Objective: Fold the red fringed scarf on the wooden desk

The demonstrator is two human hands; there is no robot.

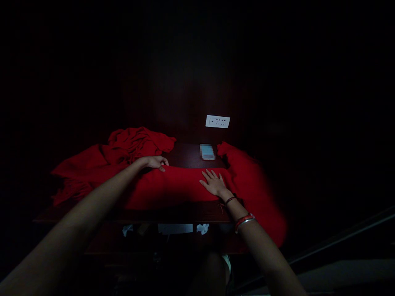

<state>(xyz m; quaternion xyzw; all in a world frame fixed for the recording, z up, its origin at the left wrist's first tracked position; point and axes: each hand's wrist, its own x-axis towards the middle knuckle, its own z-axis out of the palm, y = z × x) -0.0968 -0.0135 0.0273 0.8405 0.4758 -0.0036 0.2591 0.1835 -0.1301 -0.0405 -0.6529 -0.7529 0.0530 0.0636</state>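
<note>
A long red scarf (182,185) lies across a dark wooden table (185,211), its middle stretch spread fairly flat. Fringe shows at its left end, where more of the red fabric (135,144) is heaped in loose folds. My left hand (155,162) is bent over the far edge of the flat stretch, thumb on the near side and fingers curled at the edge. My right hand (213,183) rests palm down on the scarf towards its right side, fingers spread. Beyond it, red fabric (256,189) runs along the right side and hangs over the front edge.
A phone-like device (207,152) with a blurred screen lies behind the scarf. Above it, a white socket panel (217,121) is set in the dark wall. Under the tabletop, crumpled white paper (203,228) and a pale flat item (175,228) sit on a shelf. Surroundings are very dark.
</note>
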